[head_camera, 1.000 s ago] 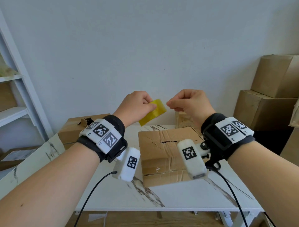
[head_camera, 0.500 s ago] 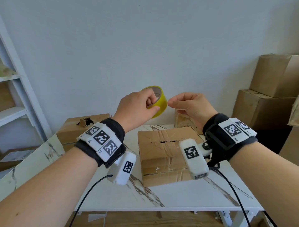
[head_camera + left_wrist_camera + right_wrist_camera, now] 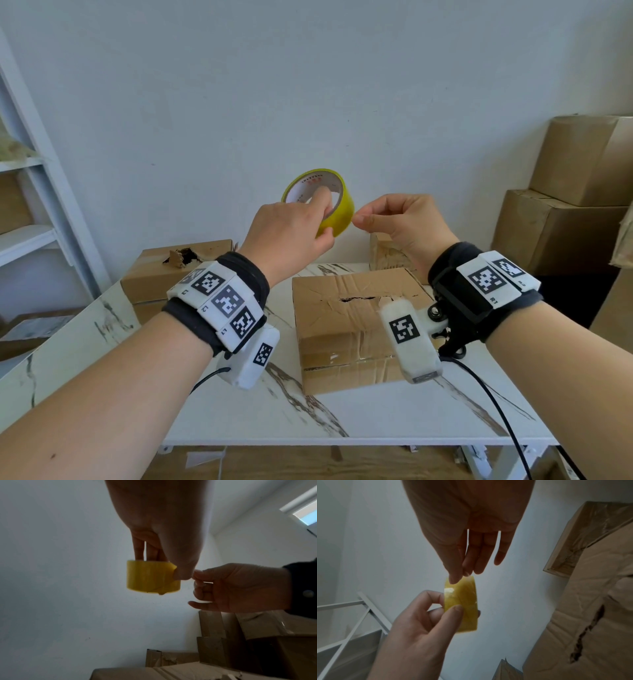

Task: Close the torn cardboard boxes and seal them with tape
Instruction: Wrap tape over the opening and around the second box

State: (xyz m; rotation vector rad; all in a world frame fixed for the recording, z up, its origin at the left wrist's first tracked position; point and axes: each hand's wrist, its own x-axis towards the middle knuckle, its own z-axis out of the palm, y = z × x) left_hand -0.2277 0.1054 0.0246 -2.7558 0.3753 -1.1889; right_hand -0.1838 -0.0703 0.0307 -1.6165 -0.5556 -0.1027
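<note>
Two hands are raised above the tabletop (image 3: pixel 359 416). The left hand (image 3: pixel 289 236) grips the yellow tape roll (image 3: pixel 337 214), fingers through its core. The right hand (image 3: pixel 406 222) pinches at the roll's edge, probably searching the loose end. Next, peel a strip and bring it down to the torn box (image 3: pixel 356 308).

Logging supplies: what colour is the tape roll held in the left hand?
Yellow tape roll, with a white inner core printed in red; the head view shows it best.
</note>
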